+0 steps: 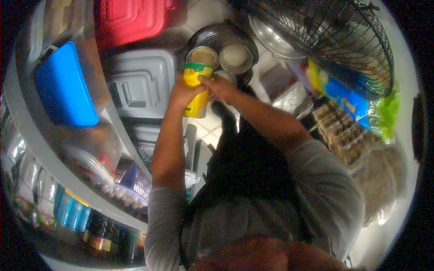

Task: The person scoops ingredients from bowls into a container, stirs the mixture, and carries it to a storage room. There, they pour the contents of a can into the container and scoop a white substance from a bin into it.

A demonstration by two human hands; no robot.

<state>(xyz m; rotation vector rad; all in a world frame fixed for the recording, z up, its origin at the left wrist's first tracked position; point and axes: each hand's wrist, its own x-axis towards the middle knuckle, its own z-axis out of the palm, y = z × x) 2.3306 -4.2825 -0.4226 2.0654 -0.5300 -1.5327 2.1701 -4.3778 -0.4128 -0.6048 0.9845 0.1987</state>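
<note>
A yellow canister [195,106] with a green band at its top is held upright in front of me. My left hand [182,92] is wrapped around its left side. On the other side, my right hand [220,88] is closed on it, with the thumb against the label. Just beyond the canister is a dark round tray [205,36]. On it are round tins, among them one with a brownish top [202,55] and one with pale contents [236,58]. Another round piece beside my right hand is partly hidden.
Grey lidded bins [143,83] and a red bin [131,20] stand left of my hands. A shelf holds a blue-lidded box [68,86] and eggs [122,193]. At right are a black wire fan guard [334,40], a blue-green bag [357,106] and stacked egg cartons [339,131].
</note>
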